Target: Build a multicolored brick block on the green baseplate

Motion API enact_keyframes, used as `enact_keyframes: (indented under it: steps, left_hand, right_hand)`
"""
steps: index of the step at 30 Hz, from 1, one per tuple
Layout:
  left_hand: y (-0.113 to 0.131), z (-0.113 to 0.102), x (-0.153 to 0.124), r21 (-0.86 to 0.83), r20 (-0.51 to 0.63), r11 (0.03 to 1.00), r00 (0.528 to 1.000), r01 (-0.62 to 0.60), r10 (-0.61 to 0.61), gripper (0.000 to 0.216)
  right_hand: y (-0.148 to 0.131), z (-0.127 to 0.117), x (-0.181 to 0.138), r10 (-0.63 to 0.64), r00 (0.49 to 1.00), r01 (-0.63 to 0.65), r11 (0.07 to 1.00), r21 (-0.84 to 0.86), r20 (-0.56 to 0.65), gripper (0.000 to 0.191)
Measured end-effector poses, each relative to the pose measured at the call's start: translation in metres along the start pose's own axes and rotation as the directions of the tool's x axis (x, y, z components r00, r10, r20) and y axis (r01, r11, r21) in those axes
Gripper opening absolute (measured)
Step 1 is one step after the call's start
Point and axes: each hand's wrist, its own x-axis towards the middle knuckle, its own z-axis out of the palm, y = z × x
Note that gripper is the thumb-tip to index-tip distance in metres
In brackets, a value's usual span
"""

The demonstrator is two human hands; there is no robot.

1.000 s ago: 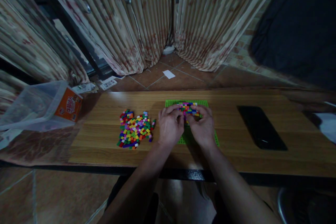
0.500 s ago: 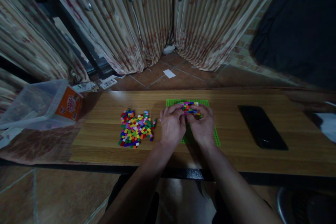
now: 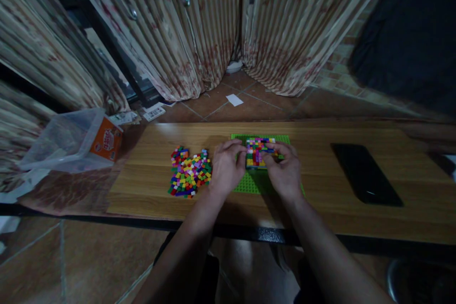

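A flat, many-coloured build of small toy bricks [image 3: 257, 156] sits on a green studded baseplate [image 3: 254, 186] on the table. At the left edge of the build is my left hand [image 3: 228, 167], its thumb and index finger drawn together; whatever is between them is too small to make out. My right hand [image 3: 286, 171] grips the right side of the build, thumb on top of the bricks and fingers over the far right part, covering some of it. A loose pile of coloured toy bricks [image 3: 190, 171] lies left of my left hand.
A black tablet-like slab [image 3: 365, 173] lies on the wooden table [image 3: 142, 175] to the right. Beyond the left end stands a clear plastic box [image 3: 71, 140] with an orange label. Curtains [image 3: 206, 33] hang behind, and a white paper [image 3: 234, 99] lies on the floor.
My hands have moved apart, the left one leftward off the build, so more of its bricks show. The whole view has shifted slightly.
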Motion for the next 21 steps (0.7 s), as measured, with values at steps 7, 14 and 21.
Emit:
enact_keyframes:
  steps: [7, 14, 21]
  left_hand:
    - [-0.044, -0.048, 0.006, 0.071, 0.170, 0.994, 0.981, 0.086, -0.097, 0.023]
    - [-0.047, -0.050, 0.003, 0.162, 0.323, 0.985, 0.946, -0.061, 0.006, 0.023]
    - [-0.032, -0.032, 0.000, 0.303, 0.357, 0.942, 0.934, -0.146, 0.030, 0.025]
  right_hand:
    - [0.006, -0.002, 0.005, 0.026, 0.998, -0.025, 1.000, 0.013, -0.059, 0.023]
    - [0.004, 0.000, 0.005, 0.026, 0.998, -0.026, 1.000, 0.010, -0.060, 0.021]
    - [0.006, 0.000, 0.005, 0.022, 0.998, -0.022, 1.000, 0.008, -0.055, 0.020]
